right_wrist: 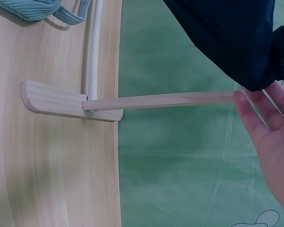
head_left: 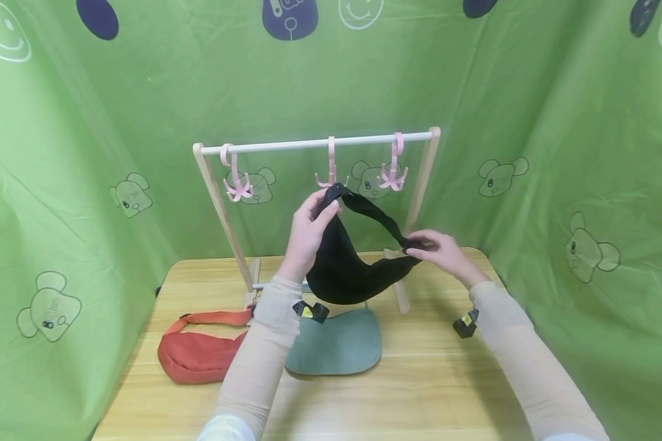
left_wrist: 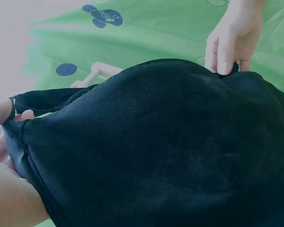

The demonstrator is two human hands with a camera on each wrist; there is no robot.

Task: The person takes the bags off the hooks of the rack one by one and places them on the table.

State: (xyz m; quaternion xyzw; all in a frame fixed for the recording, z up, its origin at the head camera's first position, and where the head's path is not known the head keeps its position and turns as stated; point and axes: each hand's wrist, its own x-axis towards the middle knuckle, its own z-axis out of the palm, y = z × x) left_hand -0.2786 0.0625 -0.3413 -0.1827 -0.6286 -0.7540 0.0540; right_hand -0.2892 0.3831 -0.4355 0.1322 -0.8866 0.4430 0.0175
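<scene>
A black shoulder bag (head_left: 344,269) is held up in front of the rack, its strap arching over the top. My left hand (head_left: 307,229) pinches its upper left end, where strap and body meet, just below the middle pink hook (head_left: 331,165). At the lower right end, my right hand (head_left: 438,248) pinches the other strap joint between thumb and fingers. In the left wrist view the bag's broad side (left_wrist: 151,151) fills most of the picture. The right wrist view shows the right hand (right_wrist: 279,123) with its fingers under the bag's tip (right_wrist: 255,71).
A wooden rack with a white bar (head_left: 287,146) stands at the back, with a left pink hook (head_left: 238,184) and a right pink hook (head_left: 393,171) on it. A red bag (head_left: 198,355) and a teal bag (head_left: 336,343) lie on the table (head_left: 419,380). Green cloth surrounds it.
</scene>
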